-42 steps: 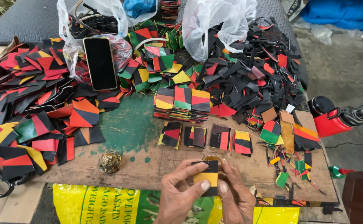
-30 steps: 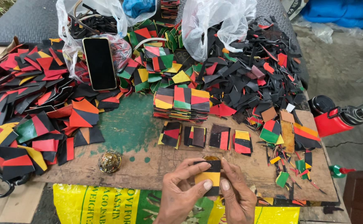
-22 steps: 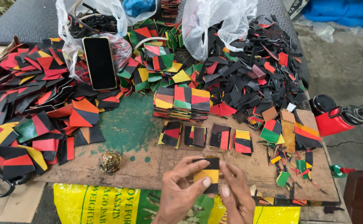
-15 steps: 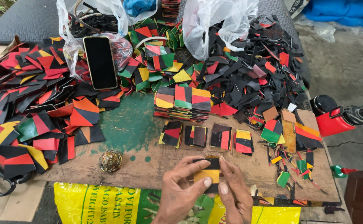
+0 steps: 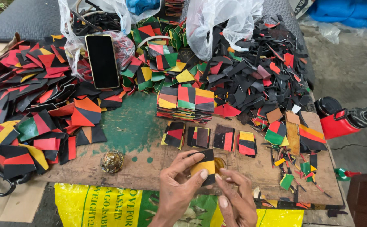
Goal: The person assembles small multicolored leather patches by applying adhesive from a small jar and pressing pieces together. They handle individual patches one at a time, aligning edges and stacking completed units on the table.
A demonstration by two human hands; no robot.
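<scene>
Black-and-yellow leather patch point(image 5: 204, 166) sits pinched between the left hand point(image 5: 179, 187) and right hand point(image 5: 236, 201) at the near edge of the worn wooden board point(image 5: 120, 168); firm, even fingertip pressure would probably keep its edges aligned.

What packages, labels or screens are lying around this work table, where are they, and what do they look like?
Black smartphone: upper left on the scrap pile, flat rectangle, screen dark.
Yellow and green printed sack: under the board's near edge, below the hands, woven plastic.
Clear plastic bag: top centre, crumpled, on the black scraps.
Second clear plastic bag: top left, behind the phone.
</scene>
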